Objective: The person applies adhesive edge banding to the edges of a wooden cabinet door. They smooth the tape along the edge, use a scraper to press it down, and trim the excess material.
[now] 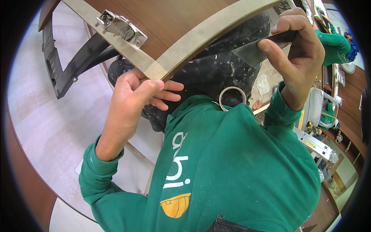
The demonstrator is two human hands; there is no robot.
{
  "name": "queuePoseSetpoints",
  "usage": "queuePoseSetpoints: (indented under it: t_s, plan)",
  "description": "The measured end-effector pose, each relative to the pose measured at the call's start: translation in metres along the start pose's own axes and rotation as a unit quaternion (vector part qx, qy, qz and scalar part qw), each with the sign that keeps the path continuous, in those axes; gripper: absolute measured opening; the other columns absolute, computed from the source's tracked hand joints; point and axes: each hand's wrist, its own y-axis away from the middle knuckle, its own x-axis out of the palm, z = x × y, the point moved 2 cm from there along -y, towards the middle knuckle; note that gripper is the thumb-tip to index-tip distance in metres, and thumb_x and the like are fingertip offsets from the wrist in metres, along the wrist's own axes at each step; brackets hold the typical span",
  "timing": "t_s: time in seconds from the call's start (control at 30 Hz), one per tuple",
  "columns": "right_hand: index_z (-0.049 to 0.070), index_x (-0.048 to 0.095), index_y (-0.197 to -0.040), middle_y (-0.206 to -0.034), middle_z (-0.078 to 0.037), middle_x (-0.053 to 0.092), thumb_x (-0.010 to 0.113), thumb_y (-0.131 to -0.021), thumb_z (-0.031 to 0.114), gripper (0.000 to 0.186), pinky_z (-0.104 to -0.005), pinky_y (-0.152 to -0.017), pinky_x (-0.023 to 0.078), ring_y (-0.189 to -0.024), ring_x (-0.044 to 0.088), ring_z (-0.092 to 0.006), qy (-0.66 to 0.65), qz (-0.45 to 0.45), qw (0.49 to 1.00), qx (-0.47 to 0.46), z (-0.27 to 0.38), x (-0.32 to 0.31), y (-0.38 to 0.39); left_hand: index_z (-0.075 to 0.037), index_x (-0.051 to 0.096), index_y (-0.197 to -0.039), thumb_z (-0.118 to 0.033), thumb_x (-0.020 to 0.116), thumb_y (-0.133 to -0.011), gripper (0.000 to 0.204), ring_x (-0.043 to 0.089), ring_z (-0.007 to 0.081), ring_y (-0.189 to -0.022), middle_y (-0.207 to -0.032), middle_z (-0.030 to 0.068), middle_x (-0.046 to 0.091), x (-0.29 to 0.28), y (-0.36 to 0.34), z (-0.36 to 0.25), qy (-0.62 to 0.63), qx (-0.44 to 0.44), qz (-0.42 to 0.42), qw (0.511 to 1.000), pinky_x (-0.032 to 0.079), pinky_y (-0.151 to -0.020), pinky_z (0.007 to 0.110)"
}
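Observation:
A brown wood panel (166, 23) lies across the top of the view. Pale beige strips (156, 69) that look like masking tape run along its edges and overlap at its near corner. My left hand (135, 96) pinches that corner, thumb on top, the other fingers spread beneath and beside it. Screwed near the panel's left edge is a metal hinge (120, 29). Raised to the right, my right hand (299, 48) grips a thin dark grey flat scraper blade (251, 53) between thumb and fingers, apart from the panel. A tape roll (244, 94) rests at my lap.
My dark, paint-spotted trousers (216, 65) are under the panel. A black metal bracket-like frame (58, 73) stands left on a pale surface (38, 123). At right are a metal ladder-like rail (315, 145), a yellow power tool (310, 125) and another person's green sleeve (334, 46).

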Motion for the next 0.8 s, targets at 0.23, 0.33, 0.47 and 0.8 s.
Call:
queuePoseSetpoints:
  t_s: [0.23, 0.33, 0.47, 0.8]
  plan:
    - [0.0, 0.06, -0.097, -0.096, -0.006, 0.054, 0.084, -0.073, 0.008, 0.035, -0.0225, -0.074, 0.041, -0.087, 0.053, -0.0124, -0.005, 0.003, 1.0, -0.009, -0.002, 0.003, -0.002, 0.016, 0.05, -0.12, -0.021, 0.051, -0.084, 0.051, 0.074, 0.0288, -0.086, -0.104, 0.0309, 0.069, 0.004, -0.001, -0.005, -0.015, -0.002, -0.01, 1.0, 0.059, -0.071, 0.032]
    - [0.002, 0.061, -0.091, -0.091, -0.005, 0.055, 0.085, -0.07, 0.011, 0.033, -0.0235, -0.071, 0.041, -0.082, 0.053, -0.0125, -0.005, -0.004, 1.0, -0.015, -0.004, 0.001, -0.003, 0.016, 0.05, -0.121, -0.021, 0.051, -0.084, 0.052, 0.074, 0.0293, -0.086, -0.105, 0.031, 0.069, 0.003, -0.001, -0.005, -0.017, -0.004, -0.009, 1.0, 0.059, -0.072, 0.032]
    - [0.006, 0.061, -0.079, -0.081, -0.003, 0.056, 0.087, -0.064, 0.016, 0.031, -0.0254, -0.065, 0.039, -0.073, 0.053, -0.0124, 0.024, -0.021, 0.999, -0.023, 0.002, -0.003, -0.005, 0.016, 0.05, -0.121, -0.022, 0.052, -0.083, 0.054, 0.074, 0.0304, -0.087, -0.106, 0.0317, 0.069, 0.004, -0.001, -0.004, -0.008, 0.0, -0.01, 1.0, 0.06, -0.074, 0.033]
    - [0.007, 0.06, -0.079, -0.081, -0.003, 0.056, 0.087, -0.064, 0.018, 0.033, -0.025, -0.068, 0.037, -0.074, 0.051, -0.0117, 0.048, -0.044, 0.998, -0.022, 0.006, -0.002, -0.004, 0.016, 0.051, -0.12, -0.027, 0.055, -0.085, 0.055, 0.074, 0.0313, -0.088, -0.105, 0.0328, 0.069, 0.0, -0.001, -0.003, -0.024, 0.014, -0.003, 1.0, 0.06, -0.075, 0.035]
